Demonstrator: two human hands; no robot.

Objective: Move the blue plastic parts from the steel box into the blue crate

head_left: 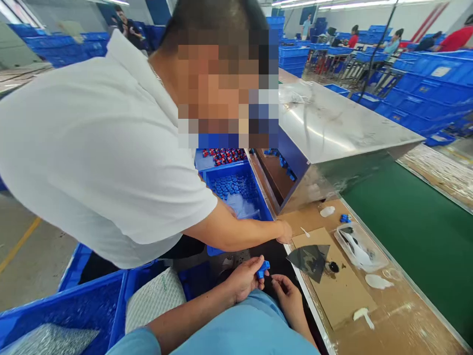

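My left hand (247, 278) grips a small blue plastic part (263, 269) between thumb and fingers, above my lap. Just right of it is my right hand (288, 296), its thumb and forefinger brought close together near the part; whatever is between them, if anything, is too small to make out. Beyond my hands, a person in a white shirt (111, 148) leans across from the left, one hand (284, 231) on the workbench edge. Near that hand on the bench lie a dark pointed sheet (312, 260) and a cardboard piece (345, 296) with a small black cup (333, 267).
A clear tray (380, 260) with white tools stands on the bench beside a green belt (417, 222). Behind is a metal hood (343, 123). Blue bins (266, 209) holding parts stand beyond the person's arm; another bin (66, 301) is at lower left.
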